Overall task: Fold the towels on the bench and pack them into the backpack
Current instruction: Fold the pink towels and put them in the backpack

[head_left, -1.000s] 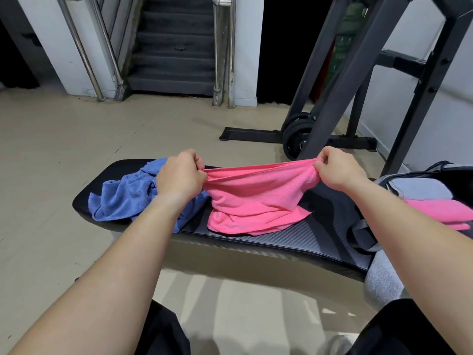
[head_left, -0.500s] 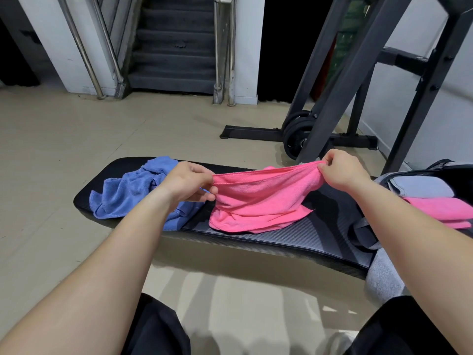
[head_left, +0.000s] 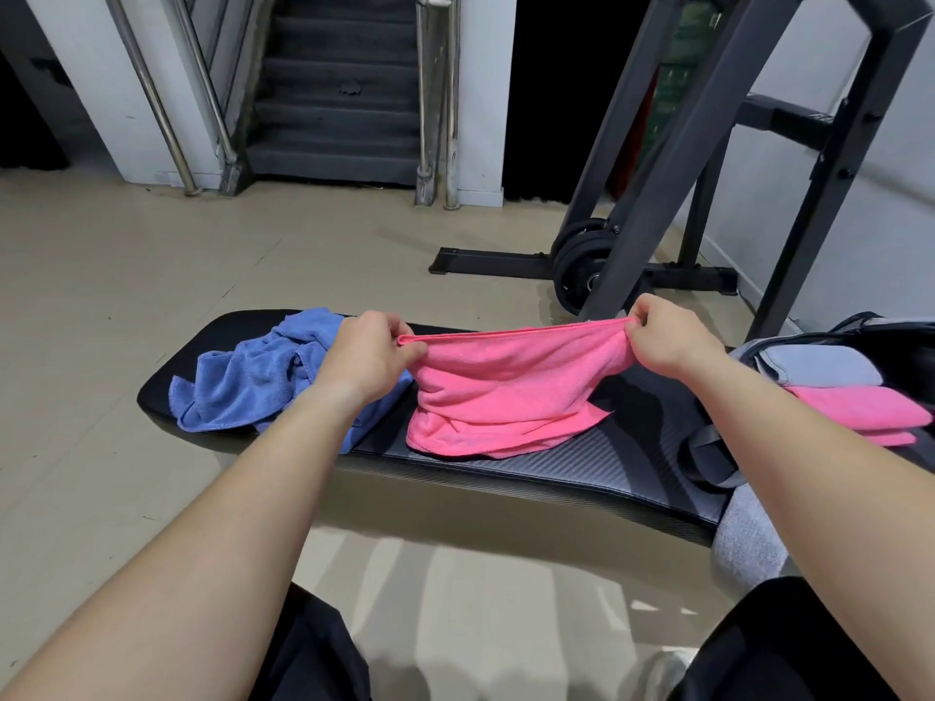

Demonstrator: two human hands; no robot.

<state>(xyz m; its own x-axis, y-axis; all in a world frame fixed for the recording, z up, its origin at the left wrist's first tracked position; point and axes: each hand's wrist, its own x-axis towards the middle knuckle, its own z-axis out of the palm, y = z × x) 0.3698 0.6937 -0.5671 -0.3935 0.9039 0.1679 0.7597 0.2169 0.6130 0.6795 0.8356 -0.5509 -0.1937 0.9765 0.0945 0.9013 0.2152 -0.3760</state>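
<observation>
A pink towel (head_left: 511, 392) is stretched above the black bench (head_left: 582, 462), its lower part bunched on the pad. My left hand (head_left: 367, 359) pinches its left top corner and my right hand (head_left: 668, 339) pinches the right top corner, so the upper edge runs taut between them. A crumpled blue towel (head_left: 243, 382) lies on the bench's left end, partly behind my left wrist. At the right end sits an open dark backpack (head_left: 870, 328) holding a folded grey towel (head_left: 819, 364) and a folded pink towel (head_left: 855, 409).
A black weight rack (head_left: 673, 159) with plates (head_left: 577, 265) at its base stands behind the bench on the right. Stairs with steel rails (head_left: 334, 93) rise at the back. Beige tiled floor (head_left: 152, 265) surrounds the bench. A grey cloth (head_left: 749, 538) hangs by my right knee.
My left hand shifted its hold along the top edge to a corner pinch. The towel's upper edge is now pulled straighter between both hands.
</observation>
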